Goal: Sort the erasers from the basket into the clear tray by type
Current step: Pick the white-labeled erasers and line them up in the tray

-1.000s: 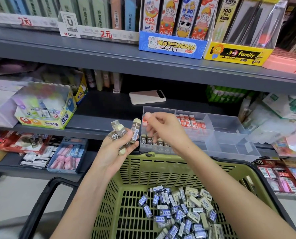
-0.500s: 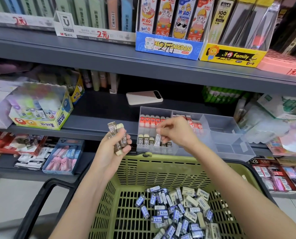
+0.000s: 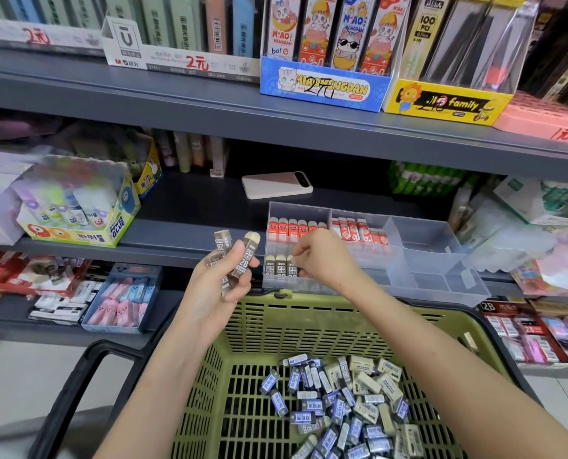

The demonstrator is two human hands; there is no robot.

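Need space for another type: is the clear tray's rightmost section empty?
Empty: only bare floor shows in the rightmost section of the clear plastic tray.

The tray [image 3: 435, 260] was clear, smooth plastic, the basket [image 3: 325, 323] matt green plastic. The erasers [image 3: 339, 402] wore glossy printed sleeves. The shelf [image 3: 209, 104] looked like matt grey metal.

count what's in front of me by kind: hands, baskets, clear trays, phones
hands: 2 (left hand gripping brown 2B erasers, right hand pinching another)
green basket: 1
clear tray: 1
phone: 1
total: 5
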